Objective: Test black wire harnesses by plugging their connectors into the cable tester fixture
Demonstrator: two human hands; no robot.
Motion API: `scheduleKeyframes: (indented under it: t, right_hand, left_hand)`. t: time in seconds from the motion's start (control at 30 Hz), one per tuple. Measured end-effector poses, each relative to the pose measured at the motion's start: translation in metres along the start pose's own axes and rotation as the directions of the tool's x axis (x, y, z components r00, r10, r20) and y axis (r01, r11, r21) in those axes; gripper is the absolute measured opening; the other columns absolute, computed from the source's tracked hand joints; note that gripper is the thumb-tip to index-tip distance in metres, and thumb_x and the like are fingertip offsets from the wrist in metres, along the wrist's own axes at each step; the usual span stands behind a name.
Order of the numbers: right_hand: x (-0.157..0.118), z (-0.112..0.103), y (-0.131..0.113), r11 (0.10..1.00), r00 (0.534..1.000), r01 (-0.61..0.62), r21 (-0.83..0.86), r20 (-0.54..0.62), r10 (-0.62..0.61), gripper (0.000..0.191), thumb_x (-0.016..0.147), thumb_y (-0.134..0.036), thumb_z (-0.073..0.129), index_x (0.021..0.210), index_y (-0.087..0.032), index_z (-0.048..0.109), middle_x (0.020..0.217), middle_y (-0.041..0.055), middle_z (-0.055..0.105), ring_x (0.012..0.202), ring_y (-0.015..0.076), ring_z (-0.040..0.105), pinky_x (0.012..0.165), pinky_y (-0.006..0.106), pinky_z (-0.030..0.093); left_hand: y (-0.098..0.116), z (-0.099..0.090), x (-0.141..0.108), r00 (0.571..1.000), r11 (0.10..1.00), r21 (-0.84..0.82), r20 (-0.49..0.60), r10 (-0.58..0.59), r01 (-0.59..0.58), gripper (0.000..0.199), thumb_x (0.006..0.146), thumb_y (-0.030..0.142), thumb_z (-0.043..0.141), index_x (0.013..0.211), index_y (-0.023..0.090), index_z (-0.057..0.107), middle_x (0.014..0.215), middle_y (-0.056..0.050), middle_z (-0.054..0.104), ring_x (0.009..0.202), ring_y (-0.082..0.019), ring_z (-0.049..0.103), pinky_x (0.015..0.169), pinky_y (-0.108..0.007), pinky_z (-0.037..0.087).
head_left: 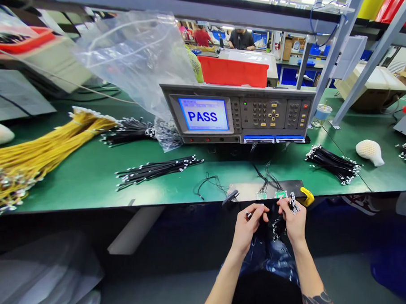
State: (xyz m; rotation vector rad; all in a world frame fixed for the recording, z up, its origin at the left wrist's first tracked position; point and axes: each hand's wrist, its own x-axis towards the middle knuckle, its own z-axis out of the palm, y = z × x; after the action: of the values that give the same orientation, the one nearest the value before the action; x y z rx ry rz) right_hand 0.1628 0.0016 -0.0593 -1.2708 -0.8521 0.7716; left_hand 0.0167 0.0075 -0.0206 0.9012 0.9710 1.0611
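My left hand (248, 225) is closed just off the table's front edge, fingertips pinched on a thin black cable; only a short dark piece and a small white tip show. To its right my right hand (294, 221) is closed around a bundle of black cables with white connectors (292, 203), whose other ends hang below the palm. Just beyond the fingers, two small green circuit boards, the left board (262, 196) and the right board (281, 194), sit on a metal plate (245, 190). Black wires run from them toward the tester (238, 115), whose screen reads PASS.
A yellow clamp handle (308, 197) is at the plate's right end, a dark clamp part (230, 197) at its left. Black cable bundles lie left (158, 170) and right (333, 163). Yellow cables (51, 152) lie far left. Behind the tester stands a red bin (233, 71).
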Motion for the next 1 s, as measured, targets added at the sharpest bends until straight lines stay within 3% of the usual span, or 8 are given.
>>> scheduleKeyframes:
  t: [0.27,0.47,0.77,1.0]
  right_hand:
    - [-0.001,-0.001,-0.001,1.000,1.000,-0.014,0.001,-0.023,0.014,0.039,0.086,-0.052,0.076,0.068,-0.018,0.070,0.059,0.0017,0.063,0.054,0.0154,0.054,0.051,0.028,0.041]
    - [-0.002,0.000,-0.006,0.998,0.998,-0.056,0.022,-0.016,0.056,0.039,0.085,-0.051,0.078,0.067,-0.017,0.070,0.057,0.0002,0.061,0.048,0.0114,0.044,0.048,0.026,0.035]
    - [-0.005,0.007,-0.006,0.985,0.988,-0.130,0.117,-0.064,0.138,0.040,0.081,-0.052,0.082,0.074,-0.014,0.076,0.055,0.0000,0.062,0.046,0.0086,0.035,0.044,0.025,0.025]
    - [-0.005,0.004,-0.007,0.986,0.990,-0.128,0.105,-0.037,0.133,0.045,0.082,-0.057,0.082,0.072,-0.013,0.075,0.057,0.0009,0.061,0.045,0.0079,0.033,0.043,0.025,0.024]
  left_hand:
    - [0.001,-0.003,0.002,1.000,1.000,0.025,-0.019,0.017,-0.016,0.054,0.073,0.066,0.084,0.080,0.013,0.077,0.059,0.000,0.064,0.040,-0.001,0.021,0.042,-0.021,0.010]
    - [-0.006,-0.005,0.005,0.999,0.997,0.064,-0.028,0.035,-0.033,0.050,0.077,0.064,0.080,0.082,0.014,0.078,0.060,0.000,0.065,0.040,-0.003,0.023,0.042,-0.022,0.013]
    - [-0.012,0.000,0.014,0.976,0.958,0.227,-0.087,0.199,-0.175,0.038,0.086,0.054,0.074,0.077,0.018,0.081,0.061,-0.003,0.070,0.055,-0.016,0.057,0.055,-0.027,0.043]
    - [-0.013,0.007,0.014,0.960,0.960,0.225,-0.188,0.207,-0.163,0.034,0.085,0.049,0.075,0.072,0.018,0.079,0.060,-0.003,0.069,0.059,-0.019,0.062,0.060,-0.029,0.047]
